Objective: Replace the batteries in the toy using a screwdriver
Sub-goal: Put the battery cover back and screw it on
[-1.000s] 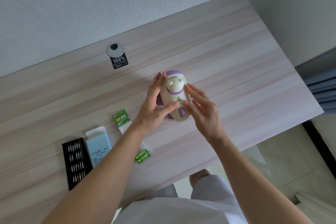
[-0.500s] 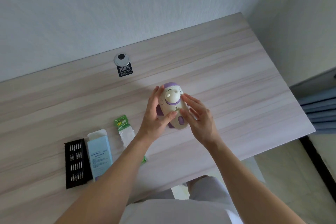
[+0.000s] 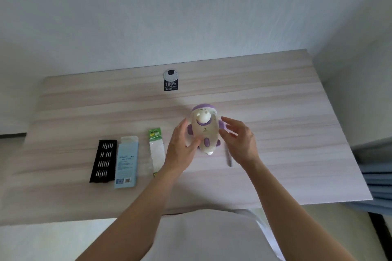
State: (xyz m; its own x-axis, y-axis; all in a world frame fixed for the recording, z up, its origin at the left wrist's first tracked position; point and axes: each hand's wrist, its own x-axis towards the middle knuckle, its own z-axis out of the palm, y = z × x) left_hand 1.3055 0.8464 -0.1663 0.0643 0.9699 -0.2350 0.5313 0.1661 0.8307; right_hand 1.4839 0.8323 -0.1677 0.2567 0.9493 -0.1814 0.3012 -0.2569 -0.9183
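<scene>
A cream and purple toy (image 3: 204, 129) lies on the wooden table (image 3: 275, 133), its rounded purple top pointing away from me. My left hand (image 3: 181, 147) hovers at its left side with fingers relaxed, thumb near the toy's lower edge. My right hand (image 3: 239, 140) is just off its right side, fingers spread and apart from it. A slim grey screwdriver (image 3: 229, 160) lies on the table under my right hand, partly hidden. A green battery pack (image 3: 156, 150) lies left of my left hand.
A black tray of screwdriver bits (image 3: 103, 161) and a pale blue box (image 3: 126, 162) lie at the left. A round cable grommet with a black sticker (image 3: 170, 80) sits near the wall. The table's right edge drops off beside blue curtains (image 3: 379, 178).
Both hands have let go of the toy and opened away from its sides. The camera tilted up, so the table sits lower in view and the screwdriver now shows.
</scene>
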